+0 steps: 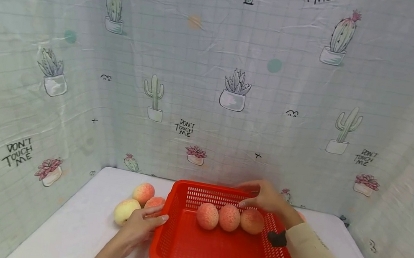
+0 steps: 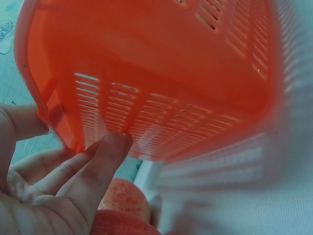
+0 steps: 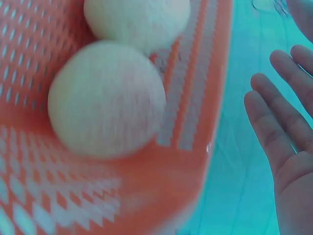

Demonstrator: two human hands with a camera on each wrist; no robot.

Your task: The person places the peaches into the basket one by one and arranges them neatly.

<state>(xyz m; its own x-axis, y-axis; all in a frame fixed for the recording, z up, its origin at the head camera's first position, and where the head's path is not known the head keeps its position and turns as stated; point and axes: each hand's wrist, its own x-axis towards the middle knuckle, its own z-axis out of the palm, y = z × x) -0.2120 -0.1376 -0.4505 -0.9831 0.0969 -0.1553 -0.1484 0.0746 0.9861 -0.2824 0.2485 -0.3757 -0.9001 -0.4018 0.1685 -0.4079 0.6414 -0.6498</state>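
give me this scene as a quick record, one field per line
container: red basket, slotted walls
contents: three peaches in a row near the far wall
left hand: grips the basket's left rim
right hand: by the far rim, fingers loosely extended, holding nothing
left of basket: three loose fruits on a white table
backdrop: cactus-print cloth

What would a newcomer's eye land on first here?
The bright red basket, low in the head view, with three peach-like fruits in a row toward its far side. The left hand grips its left side, while the right hand is by the far rim, toward the right. Behind hangs a pale cactus-print sheet.
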